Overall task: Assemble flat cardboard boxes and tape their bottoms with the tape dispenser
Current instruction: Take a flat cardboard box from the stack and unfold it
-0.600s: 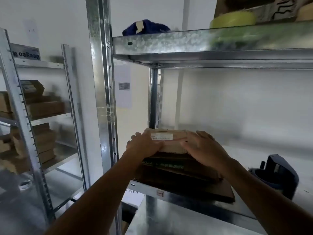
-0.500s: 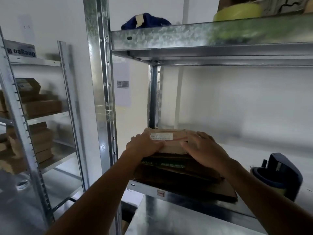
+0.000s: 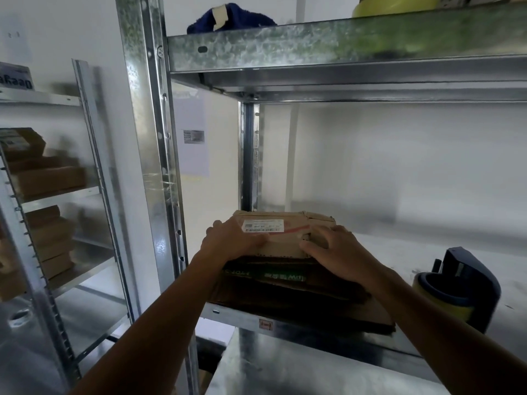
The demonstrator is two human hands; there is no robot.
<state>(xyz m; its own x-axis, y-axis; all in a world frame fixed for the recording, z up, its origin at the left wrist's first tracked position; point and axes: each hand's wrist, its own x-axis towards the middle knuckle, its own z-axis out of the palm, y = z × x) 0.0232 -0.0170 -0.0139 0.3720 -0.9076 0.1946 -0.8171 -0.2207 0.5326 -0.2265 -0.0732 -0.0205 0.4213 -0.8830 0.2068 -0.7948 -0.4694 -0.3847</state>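
The flat cardboard box [image 3: 285, 245], long axis lying left-right, is gripped endwise between left hand [image 3: 231, 242] and right hand [image 3: 335, 253].

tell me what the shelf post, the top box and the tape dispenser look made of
The shelf post: seemingly galvanized steel, shiny with a mottled spangle and punched slots.
The top box: brown cardboard, matte, with a ragged far edge.
The tape dispenser: likely dark blue plastic, smooth and slightly glossy; blur leaves it open.
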